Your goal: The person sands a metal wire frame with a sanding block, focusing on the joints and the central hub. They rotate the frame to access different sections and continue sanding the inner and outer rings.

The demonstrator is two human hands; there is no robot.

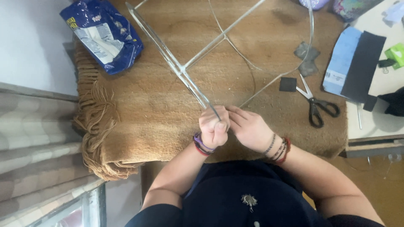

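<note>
Gripping the near end of a thin, stiff-looking wire frame, the left hand is fisted around it while the right hand pinches beside, scissors lying right.

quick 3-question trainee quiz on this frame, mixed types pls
1. True or false: the left hand is closed around the end of the metal wire frame.
2. The scissors lie: A) left of the hands, B) right of the hands, C) in the right hand.
3. What colour is the bag at the top left of the brown blanket?

Key: 1 true; 2 B; 3 blue.
</note>
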